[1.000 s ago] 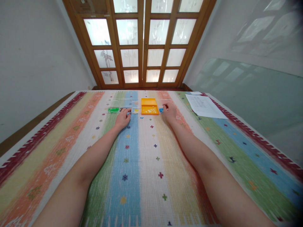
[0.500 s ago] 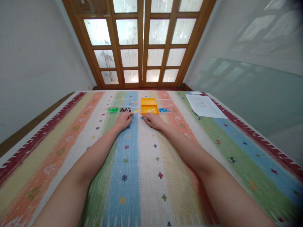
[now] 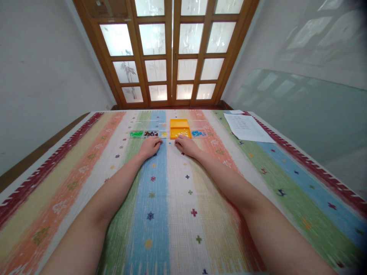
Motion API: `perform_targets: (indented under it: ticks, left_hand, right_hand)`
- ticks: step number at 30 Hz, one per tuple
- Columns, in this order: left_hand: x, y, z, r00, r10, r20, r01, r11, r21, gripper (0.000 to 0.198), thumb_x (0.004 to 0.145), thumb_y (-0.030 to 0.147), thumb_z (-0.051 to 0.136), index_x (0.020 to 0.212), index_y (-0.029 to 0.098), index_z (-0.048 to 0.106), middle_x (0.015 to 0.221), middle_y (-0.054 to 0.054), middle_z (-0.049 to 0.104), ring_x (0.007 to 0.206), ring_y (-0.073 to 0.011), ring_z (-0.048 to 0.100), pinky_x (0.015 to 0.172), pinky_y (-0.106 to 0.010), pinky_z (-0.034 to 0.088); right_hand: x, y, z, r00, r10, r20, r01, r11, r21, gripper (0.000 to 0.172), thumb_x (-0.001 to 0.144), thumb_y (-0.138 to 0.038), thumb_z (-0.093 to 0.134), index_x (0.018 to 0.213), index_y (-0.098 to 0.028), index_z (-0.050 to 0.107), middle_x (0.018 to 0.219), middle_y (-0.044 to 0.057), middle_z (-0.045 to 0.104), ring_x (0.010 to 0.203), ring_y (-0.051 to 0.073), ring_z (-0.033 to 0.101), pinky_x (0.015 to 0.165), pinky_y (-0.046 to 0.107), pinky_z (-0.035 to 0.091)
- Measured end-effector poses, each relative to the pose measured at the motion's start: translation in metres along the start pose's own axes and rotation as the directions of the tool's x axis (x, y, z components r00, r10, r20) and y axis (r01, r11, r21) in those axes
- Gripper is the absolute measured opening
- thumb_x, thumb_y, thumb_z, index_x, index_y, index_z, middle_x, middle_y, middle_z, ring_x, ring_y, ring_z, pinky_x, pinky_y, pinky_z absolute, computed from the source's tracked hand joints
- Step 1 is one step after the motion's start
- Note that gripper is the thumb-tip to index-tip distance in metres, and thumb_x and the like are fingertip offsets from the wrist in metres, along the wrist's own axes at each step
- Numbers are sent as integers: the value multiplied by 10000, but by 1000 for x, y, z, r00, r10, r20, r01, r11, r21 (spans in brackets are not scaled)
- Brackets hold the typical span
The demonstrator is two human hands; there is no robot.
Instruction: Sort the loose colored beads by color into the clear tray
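My left hand point(image 3: 151, 147) rests near the middle of the table, thumb and fingers pinched together. What it holds, if anything, is too small to make out. Opposite it, my right hand point(image 3: 185, 145) is closed too, its fingertips just in front of the orange box; I cannot make out anything in them. Between the hands a tiny blue piece point(image 3: 169, 143) shows on the white stripe. Behind them, the open orange box point(image 3: 180, 123) holds small white pieces point(image 3: 181, 132). Clear boxes beside it contain green pieces point(image 3: 137, 133), dark brown pieces point(image 3: 151, 133), yellow pieces point(image 3: 164, 134) and blue pieces point(image 3: 198, 133).
A striped cloth point(image 3: 155, 236) covers the table. Printed paper sheets point(image 3: 248, 128) lie at the far right. Beyond the far table edge stand wooden doors with glass panes point(image 3: 172, 72), with walls on both sides and a glass panel point(image 3: 301, 110) leaning at the right.
My right fingertips have drawn slightly right, away from the left hand, and the blue piece at them now shows apart. The thin line by my left fingertips is no longer visible.
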State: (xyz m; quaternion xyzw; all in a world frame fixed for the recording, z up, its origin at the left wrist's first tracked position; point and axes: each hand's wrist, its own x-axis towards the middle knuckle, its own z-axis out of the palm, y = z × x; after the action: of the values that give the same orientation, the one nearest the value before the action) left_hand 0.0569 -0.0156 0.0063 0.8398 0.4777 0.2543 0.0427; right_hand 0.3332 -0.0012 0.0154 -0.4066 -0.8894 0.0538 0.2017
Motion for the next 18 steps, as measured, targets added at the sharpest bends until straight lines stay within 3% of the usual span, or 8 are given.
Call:
perform_targets:
  ticks: [5, 9, 14, 16, 18]
  left_hand:
    - [0, 0, 0, 1000, 4, 2, -4, 1000, 8, 289, 1003, 245, 510, 1100, 223, 781, 1088, -79, 736, 1069, -251, 656, 997, -411, 522]
    - [0, 0, 0, 1000, 4, 0, -4, 1000, -2, 288, 1004, 244, 508, 1095, 227, 781, 1095, -79, 734, 1081, -249, 654, 1008, -411, 522]
    - [0, 1, -1, 1000, 0, 9, 0, 1000, -4, 291, 1002, 238, 502, 1085, 229, 781, 1100, -76, 733, 1081, -245, 653, 1008, -402, 520]
    - [0, 2, -2, 1000, 0, 12, 0, 1000, -6, 292, 1001, 239, 502, 1085, 229, 782, 1100, -77, 732, 1081, -246, 653, 1010, -402, 519]
    - [0, 2, -2, 1000, -4, 14, 4, 1000, -8, 295, 1000, 242, 502, 1090, 229, 783, 1101, -79, 732, 1081, -248, 654, 1014, -405, 518]
  right_hand:
    - [1, 17, -6, 975, 126, -184, -118, 991, 58, 202, 1024, -205, 491, 1021, -184, 692, 1039, 112, 710, 960, 232, 607, 852, 330, 430]
    - [0, 39, -12, 879, 321, -351, -280, 946, 164, 199, 1006, -243, 490, 979, -193, 680, 981, 109, 726, 889, 236, 612, 803, 335, 424]
    - [-5, 65, -17, 755, 474, -453, -407, 880, 243, 222, 991, -297, 475, 951, -211, 676, 969, 114, 722, 901, 258, 615, 809, 363, 439]
    - [-7, 72, -18, 724, 509, -465, -435, 861, 265, 221, 984, -307, 483, 1011, -205, 677, 989, 120, 717, 902, 264, 617, 822, 378, 447]
    - [-8, 74, -18, 723, 509, -467, -437, 860, 262, 231, 974, -301, 500, 1074, -196, 680, 1014, 127, 712, 915, 266, 619, 847, 387, 455]
